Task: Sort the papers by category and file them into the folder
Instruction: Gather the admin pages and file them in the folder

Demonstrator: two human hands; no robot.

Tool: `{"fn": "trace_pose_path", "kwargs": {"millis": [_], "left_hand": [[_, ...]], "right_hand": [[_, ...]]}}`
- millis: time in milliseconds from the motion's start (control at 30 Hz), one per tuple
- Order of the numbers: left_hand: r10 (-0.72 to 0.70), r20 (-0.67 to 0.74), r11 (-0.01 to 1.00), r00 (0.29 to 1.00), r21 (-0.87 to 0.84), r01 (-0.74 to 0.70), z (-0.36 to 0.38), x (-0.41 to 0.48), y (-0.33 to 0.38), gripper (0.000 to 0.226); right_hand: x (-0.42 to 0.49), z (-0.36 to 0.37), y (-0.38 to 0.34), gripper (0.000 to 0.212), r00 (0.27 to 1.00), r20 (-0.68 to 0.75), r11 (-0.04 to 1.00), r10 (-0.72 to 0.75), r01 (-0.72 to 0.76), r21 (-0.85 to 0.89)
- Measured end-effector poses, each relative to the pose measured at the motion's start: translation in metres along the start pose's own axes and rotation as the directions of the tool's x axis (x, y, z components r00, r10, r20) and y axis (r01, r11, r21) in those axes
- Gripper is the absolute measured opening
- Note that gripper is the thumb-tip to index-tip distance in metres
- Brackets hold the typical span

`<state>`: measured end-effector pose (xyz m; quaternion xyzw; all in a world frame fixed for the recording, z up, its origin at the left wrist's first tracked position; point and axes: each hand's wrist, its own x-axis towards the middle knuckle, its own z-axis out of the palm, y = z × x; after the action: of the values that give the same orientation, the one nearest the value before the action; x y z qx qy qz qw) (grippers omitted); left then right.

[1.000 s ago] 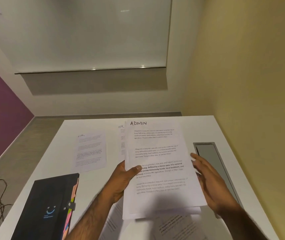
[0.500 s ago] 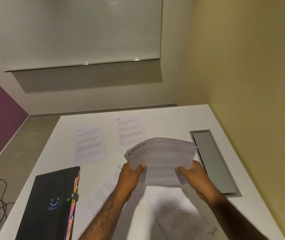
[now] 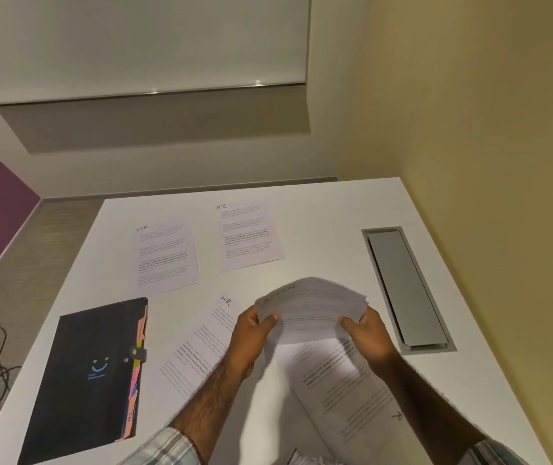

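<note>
Both hands were clamped on one sheet headed ADMIN (image 3: 312, 305), the left hand (image 3: 255, 332) pinching its near-left edge and the right hand (image 3: 367, 333) its near-right edge, thumbs on top. They held it blurred and bowed just above the white table (image 3: 318, 209), its long axis running left to right between them. Four sheets marked HR lay flat around it: two well ahead, at the far left (image 3: 164, 256) and the far middle (image 3: 250, 234), one slanted under the left forearm (image 3: 201, 347), and one turned upside down below the right wrist (image 3: 345, 391). The black folder (image 3: 90, 377), closed and with coloured tabs along its right edge, lay off to the left, nearer the left hand. No ADMIN pile showed yet, so I judged the sheet wanted a bare patch. The open space lay ahead and to the right, by the grey hatch (image 3: 406, 290), nearer the right hand.
</note>
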<state>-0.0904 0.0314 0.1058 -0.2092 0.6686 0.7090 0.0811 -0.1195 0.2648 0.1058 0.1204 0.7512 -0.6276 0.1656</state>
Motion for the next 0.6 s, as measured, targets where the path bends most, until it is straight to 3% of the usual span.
{"fn": "trace_pose_path", "kwargs": {"millis": [267, 433, 600], "left_hand": [[0.004, 0.033, 1.000, 0.999, 0.015, -0.004, 0.002, 0.006, 0.000, 0.026], [0.010, 0.076, 1.000, 0.997, 0.006, -0.011, 0.005, 0.002, -0.006, 0.025], [0.073, 0.149, 0.992, 0.986, 0.093, -0.088, 0.013, -0.004, -0.010, 0.022]], "right_hand": [[-0.002, 0.002, -0.010, 0.027, 0.998, -0.048, 0.997, -0.051, 0.054, 0.059], [-0.004, -0.007, -0.007, 0.055, 0.986, -0.002, 0.971, -0.165, 0.163, 0.174], [0.000, -0.006, 0.006, 0.025, 0.996, -0.026, 0.981, -0.081, 0.084, 0.177]]}}
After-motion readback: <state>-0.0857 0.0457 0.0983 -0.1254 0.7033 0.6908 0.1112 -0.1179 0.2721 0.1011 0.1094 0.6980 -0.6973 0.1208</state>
